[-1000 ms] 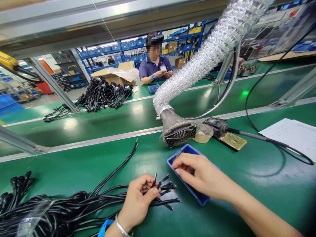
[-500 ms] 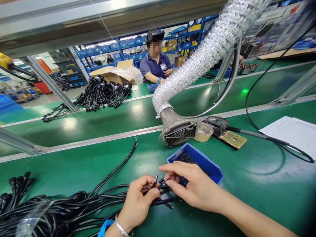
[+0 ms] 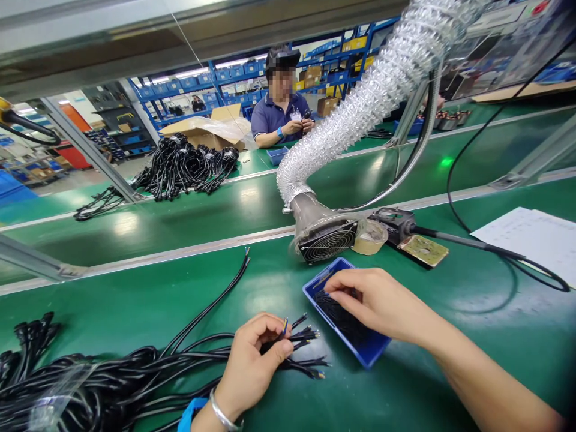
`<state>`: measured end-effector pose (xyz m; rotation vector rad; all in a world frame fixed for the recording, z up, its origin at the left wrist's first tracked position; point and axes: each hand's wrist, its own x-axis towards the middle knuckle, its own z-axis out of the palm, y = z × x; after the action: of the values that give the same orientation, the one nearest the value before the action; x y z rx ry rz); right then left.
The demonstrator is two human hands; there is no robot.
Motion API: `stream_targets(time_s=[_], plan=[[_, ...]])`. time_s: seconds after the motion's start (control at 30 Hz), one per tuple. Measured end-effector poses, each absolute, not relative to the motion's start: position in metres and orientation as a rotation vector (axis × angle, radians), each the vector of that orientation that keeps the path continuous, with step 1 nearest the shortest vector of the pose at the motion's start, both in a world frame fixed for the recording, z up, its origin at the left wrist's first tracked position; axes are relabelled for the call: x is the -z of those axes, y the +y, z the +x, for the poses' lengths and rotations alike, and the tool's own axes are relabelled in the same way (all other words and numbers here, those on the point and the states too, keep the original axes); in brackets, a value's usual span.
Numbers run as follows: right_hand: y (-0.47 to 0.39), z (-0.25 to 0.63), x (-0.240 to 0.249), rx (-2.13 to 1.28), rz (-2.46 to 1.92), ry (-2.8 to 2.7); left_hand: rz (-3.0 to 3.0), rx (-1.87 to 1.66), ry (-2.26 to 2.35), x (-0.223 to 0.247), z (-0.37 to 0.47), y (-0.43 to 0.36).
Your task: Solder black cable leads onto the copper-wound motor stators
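My left hand (image 3: 256,360) is closed on a black cable, whose yellow and blue wire ends (image 3: 285,326) stick up between thumb and fingers. More black cables (image 3: 198,354) run beneath this hand, and several stripped ends (image 3: 310,336) fan out to its right. My right hand (image 3: 366,300) reaches over the blue bin (image 3: 371,359), thumb and fingertips pinched together at the small black tube pieces (image 3: 335,309) inside. Whatever sits between those fingertips is too small or hidden to make out.
A fume hood with a fan grille (image 3: 328,241) hangs from a silver duct (image 3: 351,114). Beside it lie a tape roll (image 3: 371,237), a soldering iron stand (image 3: 396,225) with a sponge (image 3: 423,249), and paper (image 3: 531,240). A co-worker (image 3: 281,111) sits opposite, near bundled cables (image 3: 184,168).
My right hand has moved from the wire ends at my left hand into the blue bin, which now sits slightly turned. Across the bench, the co-worker's hands have come together at the chest.
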<state>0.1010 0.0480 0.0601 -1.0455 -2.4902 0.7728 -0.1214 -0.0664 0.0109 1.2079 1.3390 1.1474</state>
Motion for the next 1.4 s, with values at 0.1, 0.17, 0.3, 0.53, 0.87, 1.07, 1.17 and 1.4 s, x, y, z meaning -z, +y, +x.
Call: stream_targets(time_s=[0.1,0.17,0.3,0.53,0.87,1.07,1.17,1.4], plan=[[0.059,0.105,-0.046,-0.59,-1.137,-2.788,1.191,-1.148,1.384,-0.007,-0.122,-0.066],[0.06,0.101,-0.036,-0.548,-1.106,-2.894,1.196,-1.14,1.378,-0.006,-0.123,-0.066],[0.057,0.097,-0.035,-0.515,-1.059,-2.864,1.268,-1.149,1.338,-0.007,-0.125,-0.066],[0.036,0.094,-0.064,-1.015,-0.844,-2.296,1.191,-1.13,1.33,-0.008,-0.119,-0.066],[0.012,0.076,-0.061,-0.946,-0.541,-2.197,1.471,-1.045,1.429,-0.009,-0.115,-0.067],[0.014,0.08,-0.061,-0.994,-0.582,-2.282,1.547,-1.079,1.433,-0.007,-0.113,-0.068],[0.011,0.076,-0.057,-1.073,-0.594,-2.338,1.591,-1.082,1.428,-0.008,-0.111,-0.07],[0.017,0.081,-0.058,-1.111,-0.646,-2.373,1.278,-1.112,1.368,-0.001,-0.112,-0.073]])
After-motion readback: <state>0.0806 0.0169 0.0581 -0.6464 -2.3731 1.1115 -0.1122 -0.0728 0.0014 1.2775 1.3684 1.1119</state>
